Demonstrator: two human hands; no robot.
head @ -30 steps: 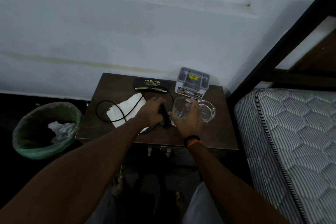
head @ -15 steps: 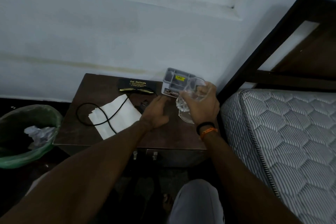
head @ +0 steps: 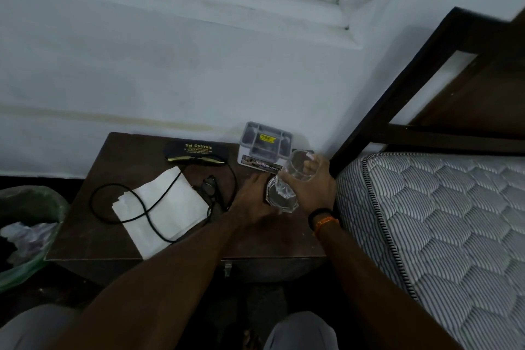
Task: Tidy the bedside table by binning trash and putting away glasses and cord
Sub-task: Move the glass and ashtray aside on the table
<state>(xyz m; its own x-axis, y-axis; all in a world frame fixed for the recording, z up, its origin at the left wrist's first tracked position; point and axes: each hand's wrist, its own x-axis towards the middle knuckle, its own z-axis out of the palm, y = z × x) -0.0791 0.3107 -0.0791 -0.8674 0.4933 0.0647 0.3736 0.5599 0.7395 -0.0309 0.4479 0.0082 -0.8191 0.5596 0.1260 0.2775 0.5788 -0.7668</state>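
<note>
So the right hand (head: 311, 189) had its fingers wrapped round a clear drinking glass (head: 294, 176), tilted over and held off the bedside table (head: 93, 239) near its bed-side edge. The left hand (head: 250, 199) was lying flat next to it, fingers relaxed, holding nothing.

Using that left hand as the reference: the eyeglasses (head: 211, 193) lay just to its left, folded, long axis running roughly front to back. The black cord (head: 136, 204) looped further left of them, draped across the white paper napkin (head: 162, 210). The black "Sai Opticals" case (head: 196, 152) sat behind and left of the hand, by the wall, lying left-right. The green-lined bin (head: 31, 236) was well off to the left on the floor.

My guess: the left hand's way closer to the specs, so it grabs those.
</note>
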